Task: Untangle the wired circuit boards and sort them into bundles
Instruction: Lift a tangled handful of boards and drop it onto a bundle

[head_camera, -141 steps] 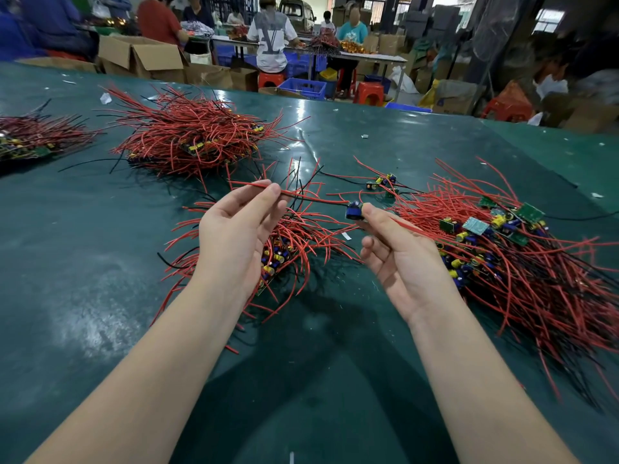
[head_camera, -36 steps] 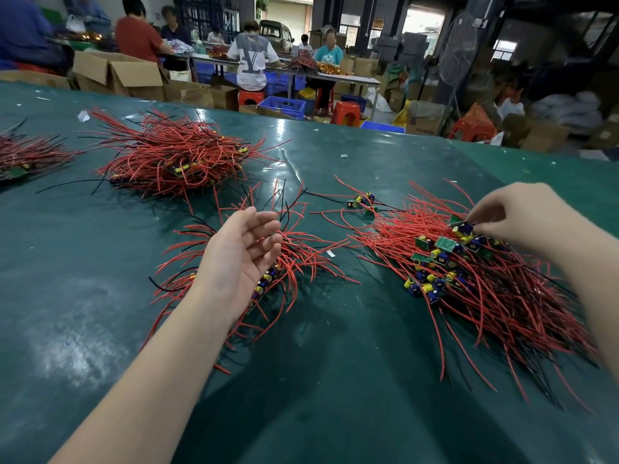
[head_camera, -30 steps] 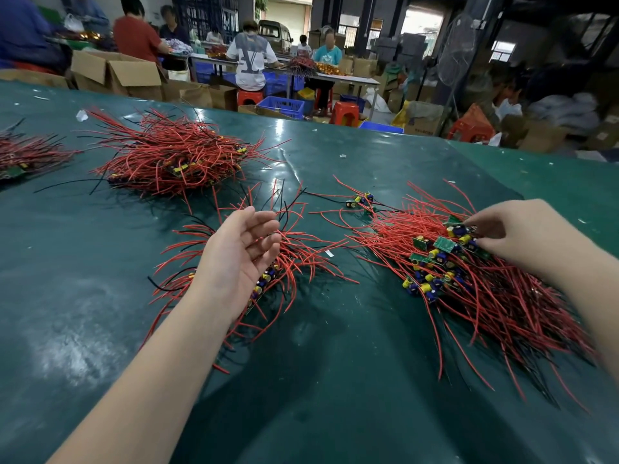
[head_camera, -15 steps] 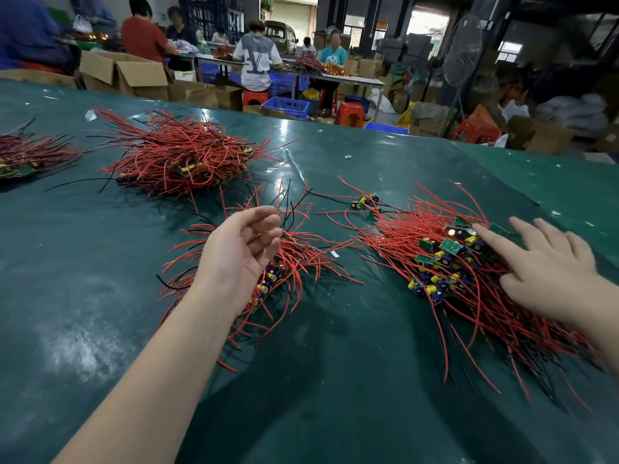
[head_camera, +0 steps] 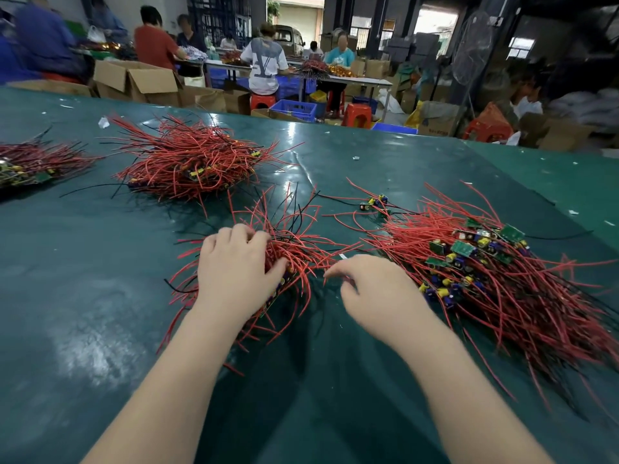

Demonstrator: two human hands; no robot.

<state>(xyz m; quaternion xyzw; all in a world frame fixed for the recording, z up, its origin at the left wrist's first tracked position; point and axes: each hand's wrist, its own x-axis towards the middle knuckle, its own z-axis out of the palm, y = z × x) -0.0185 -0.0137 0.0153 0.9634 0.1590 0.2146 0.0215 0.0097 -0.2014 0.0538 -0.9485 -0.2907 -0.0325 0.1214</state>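
A small bundle of red-wired circuit boards [head_camera: 294, 242] lies in the middle of the green table [head_camera: 83, 296]. My left hand [head_camera: 234, 272] rests palm down on it, fingers curled over the wires. My right hand [head_camera: 375, 293] hovers just right of that bundle, blurred, fingers loosely bent with nothing seen in them. A large tangled pile of boards with red wires [head_camera: 495, 272] lies to the right. One loose board with wires [head_camera: 373, 202] lies between the piles, farther back.
Two more red-wire heaps lie farther back: one at centre left [head_camera: 194, 162], one at the left edge [head_camera: 30, 165]. Beyond the table's far edge stand cardboard boxes [head_camera: 140, 82], stools and seated people at other tables.
My left hand turned palm down and dropped onto the middle bundle. My right hand left the big right pile and swung left toward the middle bundle.
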